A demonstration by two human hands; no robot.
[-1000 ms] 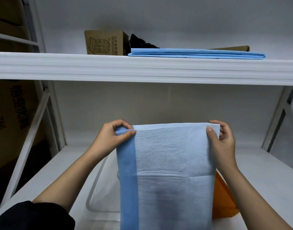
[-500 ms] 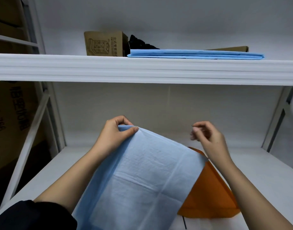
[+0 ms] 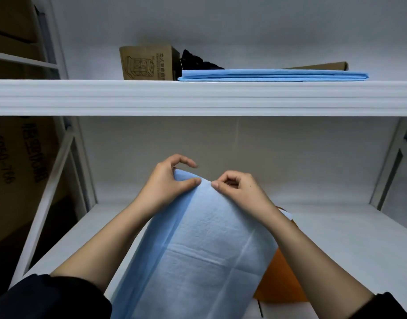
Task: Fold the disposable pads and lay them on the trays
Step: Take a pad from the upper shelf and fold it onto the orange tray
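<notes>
A light blue disposable pad (image 3: pixel 204 256) hangs in front of me over the lower shelf, with a darker blue strip down its left side. My left hand (image 3: pixel 168 183) pinches its top corner between thumb and fingers. My right hand (image 3: pixel 238 188) is right beside it, thumb and fingers closing on the same top edge. An orange tray (image 3: pixel 278 284) lies on the shelf, mostly hidden behind the pad and my right arm. More folded blue pads (image 3: pixel 273 75) are stacked on the upper shelf.
A white shelf board (image 3: pixel 197 97) crosses the view above my hands. On it stand a cardboard box (image 3: pixel 149 62), a black object (image 3: pixel 197 62) and a flat brown carton (image 3: pixel 322 65). Large cartons (image 3: pixel 18 171) fill the left. White uprights (image 3: pixel 391 166) flank the lower shelf (image 3: pixel 349 238).
My right hand let go of the pad's right top corner, the pad swung down to hang from my left hand, and my right hand moved left to meet the left hand at the top edge.
</notes>
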